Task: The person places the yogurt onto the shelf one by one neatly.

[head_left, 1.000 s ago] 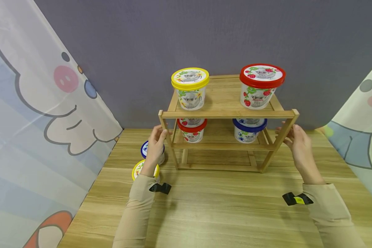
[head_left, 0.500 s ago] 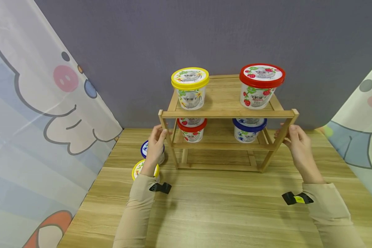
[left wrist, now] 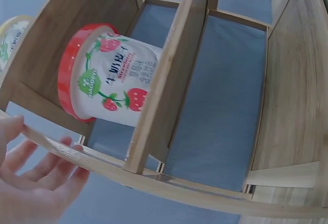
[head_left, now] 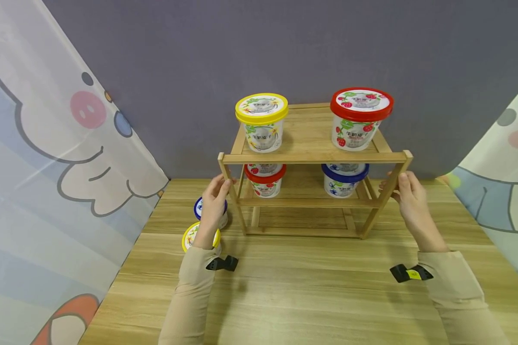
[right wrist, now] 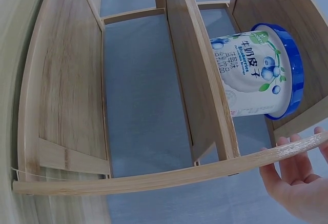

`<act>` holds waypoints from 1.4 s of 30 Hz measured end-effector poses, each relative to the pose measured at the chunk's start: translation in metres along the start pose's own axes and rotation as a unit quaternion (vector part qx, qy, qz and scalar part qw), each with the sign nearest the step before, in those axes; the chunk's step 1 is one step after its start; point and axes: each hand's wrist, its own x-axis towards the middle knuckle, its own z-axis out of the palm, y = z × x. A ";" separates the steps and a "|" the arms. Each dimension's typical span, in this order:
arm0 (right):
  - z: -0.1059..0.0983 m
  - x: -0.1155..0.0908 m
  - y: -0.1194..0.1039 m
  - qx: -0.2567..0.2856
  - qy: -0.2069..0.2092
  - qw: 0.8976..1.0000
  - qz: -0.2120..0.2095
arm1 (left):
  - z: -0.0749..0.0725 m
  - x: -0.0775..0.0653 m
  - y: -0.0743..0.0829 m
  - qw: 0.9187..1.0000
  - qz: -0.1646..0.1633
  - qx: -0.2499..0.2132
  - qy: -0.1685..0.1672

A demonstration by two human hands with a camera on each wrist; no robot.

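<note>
A three-tier wooden shelf rack stands on the table in the head view. My left hand holds its left front post, thumb in front and fingers behind. At the right front post, my right hand holds the wood the same way, its fingers partly hidden behind it. On the top tier sit a yellow-lidded tub at left and a red-lidded tub at right. Below them, the middle tier bears a strawberry tub with a red lid and a blueberry tub with a blue lid.
Left of the rack, a blue-lidded tub and a yellow-lidded tub stand on the wood-grain table, both partly covered by my left hand and wrist. A grey backdrop rises behind; printed curtains flank the table.
My right thumb has come in against the right post. The whole head view has shifted slightly, with the rack appearing a little further left. The tubs keep their places on the rack.
</note>
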 end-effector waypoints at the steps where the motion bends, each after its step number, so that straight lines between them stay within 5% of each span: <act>1: 0.000 0.000 0.000 -0.002 -0.001 1.000 0.000 | 0.000 -0.001 0.001 1.000 -0.010 0.008 0.001; 7: 0.001 0.001 0.000 0.008 0.002 1.000 0.000 | -0.006 -0.006 0.009 0.999 -0.030 0.040 0.013; 14: 0.002 0.001 0.000 0.007 0.005 1.000 0.001 | -0.019 -0.012 0.016 0.999 0.019 0.039 0.023; 27: 0.004 0.000 0.000 -0.010 0.027 1.000 0.003 | -0.049 -0.034 0.029 0.989 0.006 0.143 -0.020; 34: 0.004 0.000 0.001 -0.015 0.028 0.999 0.004 | -0.051 -0.049 0.054 0.964 -0.030 0.261 -0.049; 42: 0.004 0.000 0.002 -0.012 0.038 0.999 0.002 | -0.080 -0.056 0.015 0.934 0.007 0.342 -0.099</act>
